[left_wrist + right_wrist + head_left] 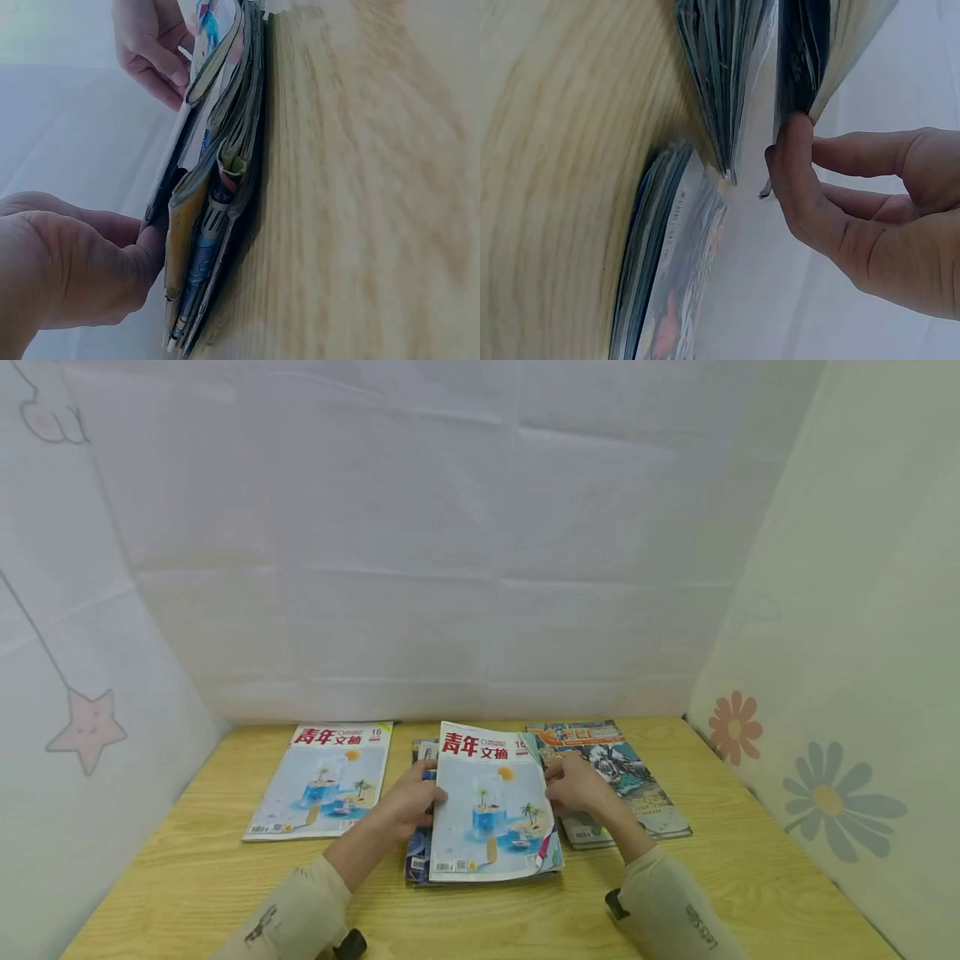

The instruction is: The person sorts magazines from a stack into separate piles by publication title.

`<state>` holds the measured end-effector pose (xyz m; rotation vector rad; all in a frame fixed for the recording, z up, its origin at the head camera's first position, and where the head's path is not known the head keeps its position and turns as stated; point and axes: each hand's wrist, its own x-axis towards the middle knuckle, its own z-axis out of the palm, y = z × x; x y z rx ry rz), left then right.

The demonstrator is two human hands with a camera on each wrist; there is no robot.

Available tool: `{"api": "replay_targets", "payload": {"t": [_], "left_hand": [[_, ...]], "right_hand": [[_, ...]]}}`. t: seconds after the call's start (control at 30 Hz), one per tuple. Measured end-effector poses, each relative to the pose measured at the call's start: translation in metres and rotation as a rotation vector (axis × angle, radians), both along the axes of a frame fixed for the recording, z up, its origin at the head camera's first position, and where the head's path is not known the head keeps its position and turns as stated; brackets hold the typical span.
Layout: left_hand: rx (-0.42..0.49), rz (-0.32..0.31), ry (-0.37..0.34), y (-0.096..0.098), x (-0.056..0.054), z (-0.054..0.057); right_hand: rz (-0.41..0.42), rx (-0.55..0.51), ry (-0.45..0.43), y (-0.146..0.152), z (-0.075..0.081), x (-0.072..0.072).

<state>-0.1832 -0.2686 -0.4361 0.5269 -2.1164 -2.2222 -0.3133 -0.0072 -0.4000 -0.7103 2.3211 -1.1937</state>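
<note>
A white magazine (487,802) with red title characters and an iced-lolly beach picture lies over the middle magazine pile (418,865). My left hand (408,800) grips its left edge, with the thumb on the cover. At the opposite edge, my right hand (579,787) pinches the magazine between thumb and fingers. In the right wrist view that held edge (802,60) is raised, with a gap between it and the magazines below. The left wrist view shows the pile (217,195) from the side, its spines and pages uneven and curled.
Another magazine (322,789) with the same cover lies to the left on the wooden table (187,877). On the right is a small pile of magazines (637,781) with a dark picture on top, close to my right hand. White cloth (465,543) hangs behind the table.
</note>
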Motion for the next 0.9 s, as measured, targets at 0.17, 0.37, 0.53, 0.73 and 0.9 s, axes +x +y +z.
{"api": "replay_targets", "payload": {"t": [0.17, 0.37, 0.53, 0.73, 0.9], "left_hand": [[0.003, 0.018, 0.008, -0.004, -0.003, 0.002], [0.057, 0.013, 0.046, -0.009, -0.003, 0.005], [0.092, 0.024, 0.071, -0.016, -0.004, 0.012], [0.109, 0.021, 0.081, -0.027, -0.003, 0.024], [0.105, 0.038, 0.103, -0.037, -0.004, 0.031]], "right_hand": [[0.028, -0.072, -0.035, 0.001, 0.004, -0.004], [-0.008, -0.156, -0.135, 0.003, 0.001, -0.010], [-0.055, -0.266, -0.219, 0.002, 0.005, -0.010], [0.013, -0.422, -0.434, -0.002, 0.009, -0.008], [0.178, -0.580, -0.716, -0.007, 0.005, -0.004]]}}
